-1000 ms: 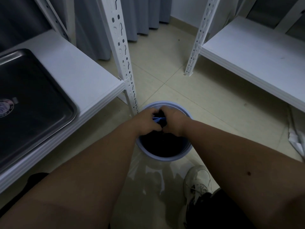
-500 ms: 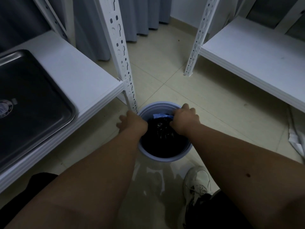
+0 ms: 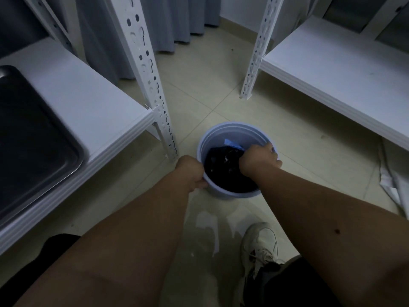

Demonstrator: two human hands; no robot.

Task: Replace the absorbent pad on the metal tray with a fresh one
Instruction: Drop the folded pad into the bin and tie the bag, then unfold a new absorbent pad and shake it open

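Between two white shelves [image 3: 93, 107], a blue bin [image 3: 232, 134] stands on open tiled floor. Its rim is gripped by the left hand [image 3: 190, 171] and right hand [image 3: 259, 160], arms outstretched. On the left shelf, near its edge, the metal tray [image 3: 33, 138] is seen.

Metal tray [image 3: 33, 151] glossy; plastic bucket [image 3: 221, 134] smooth; floor tiles [image 3: 221, 85] shiny.

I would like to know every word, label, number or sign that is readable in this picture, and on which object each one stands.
None can be read.
Metal tray: no label shows on the part in view.
Bin: plain rim, no print; the blue scrap inside shows no text.
Shoe: no readable brand.
Shelf posts: only punched holes, no numbers.
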